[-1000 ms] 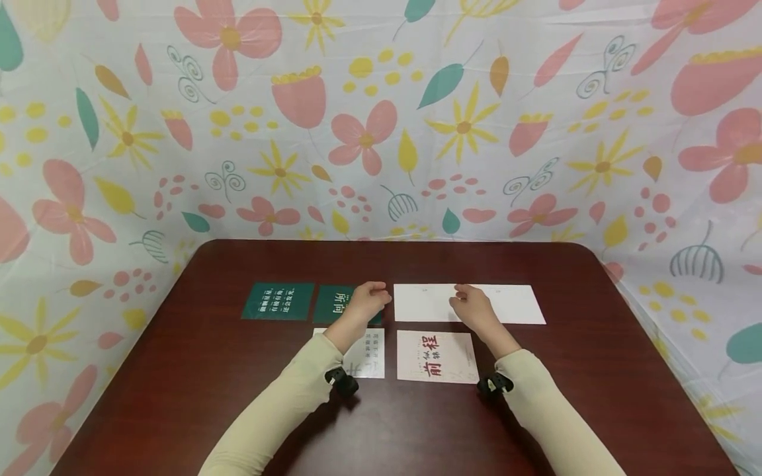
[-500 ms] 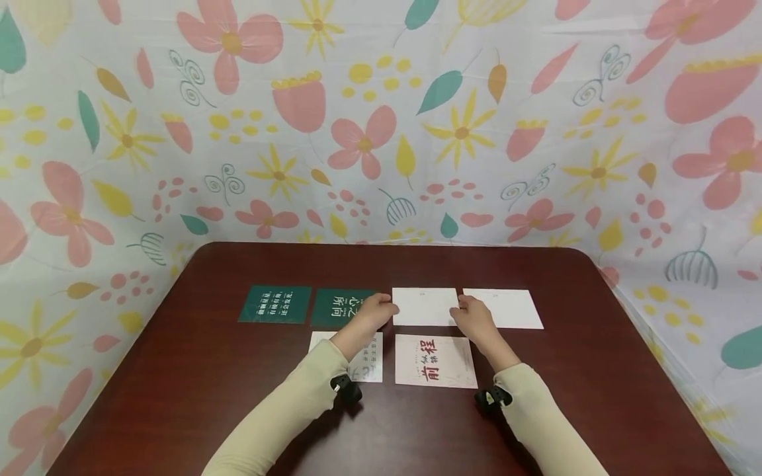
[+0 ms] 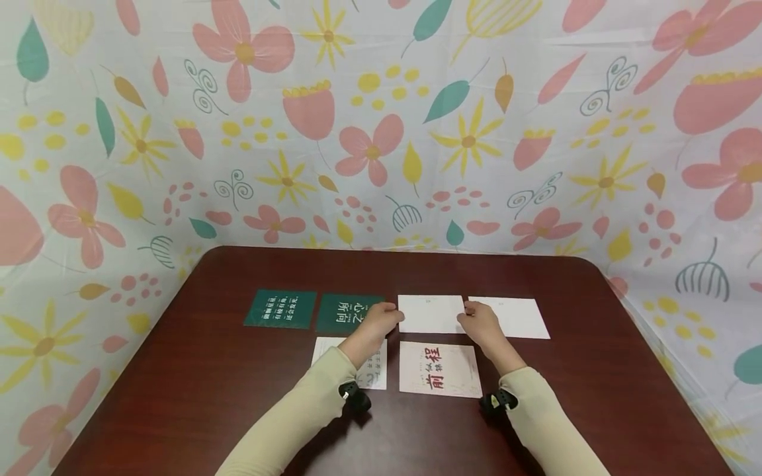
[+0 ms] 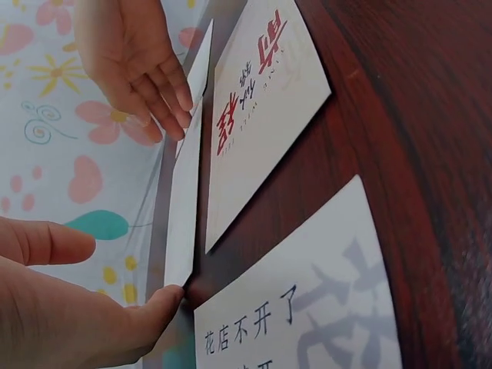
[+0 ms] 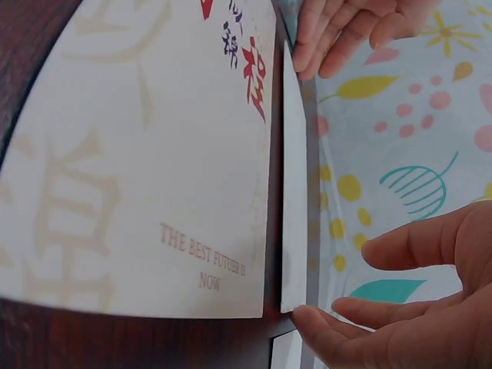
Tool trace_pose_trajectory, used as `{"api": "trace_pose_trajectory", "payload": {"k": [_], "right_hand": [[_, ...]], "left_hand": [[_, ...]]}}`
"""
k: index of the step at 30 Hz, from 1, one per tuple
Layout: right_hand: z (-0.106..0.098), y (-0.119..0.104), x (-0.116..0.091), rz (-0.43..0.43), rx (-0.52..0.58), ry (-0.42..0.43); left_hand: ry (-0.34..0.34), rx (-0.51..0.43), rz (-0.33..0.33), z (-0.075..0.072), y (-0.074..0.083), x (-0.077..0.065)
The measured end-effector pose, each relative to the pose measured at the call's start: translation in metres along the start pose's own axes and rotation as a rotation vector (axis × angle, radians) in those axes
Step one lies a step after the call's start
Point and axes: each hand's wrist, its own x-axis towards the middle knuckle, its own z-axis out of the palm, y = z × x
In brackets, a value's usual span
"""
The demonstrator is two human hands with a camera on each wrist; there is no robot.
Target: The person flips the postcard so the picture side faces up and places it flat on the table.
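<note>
A blank white card (image 3: 430, 313) lies between my two hands in the back row. My left hand (image 3: 374, 328) touches its left edge with the fingertips, its thumb held apart in the left wrist view. At the opposite edge, the fingertips of my right hand (image 3: 483, 325) touch the card; the right wrist view shows that thumb raised away too. A second white card (image 3: 516, 318) lies just right of it, partly behind the right hand. Left of my left hand is a green card with white characters (image 3: 345, 313), partly covered by that hand.
Another green card (image 3: 281, 309) lies farther left. In the front row are a pale card with red characters (image 3: 439, 369) and a grey-lettered card (image 3: 375, 370), partly under my left forearm. A flowered cloth (image 3: 369, 132) hangs behind the dark wooden table (image 3: 196, 396).
My left hand has moved right to the white card's left edge, uncovering more of the green card. The right hand has shifted slightly, and the gap between the white cards now shows.
</note>
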Motion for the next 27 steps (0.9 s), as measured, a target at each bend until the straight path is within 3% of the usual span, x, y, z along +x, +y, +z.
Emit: {"api": "trace_pose_trajectory", "payload": {"k": [14,22,27], "right_hand": [[-0.004,0.002,0.004,-0.001,0.018,0.090],[-0.014,0.004,0.004,0.001,0.058,0.167],[-0.019,0.006,0.004,0.006,0.101,0.183]], "left_hand": [[0.005,-0.076,-0.001,0.003,0.001,0.000],[-0.002,-0.011,0.027,-0.001,0.005,0.000],[0.002,-0.019,0.033,-0.004,0.007,0.000]]}}
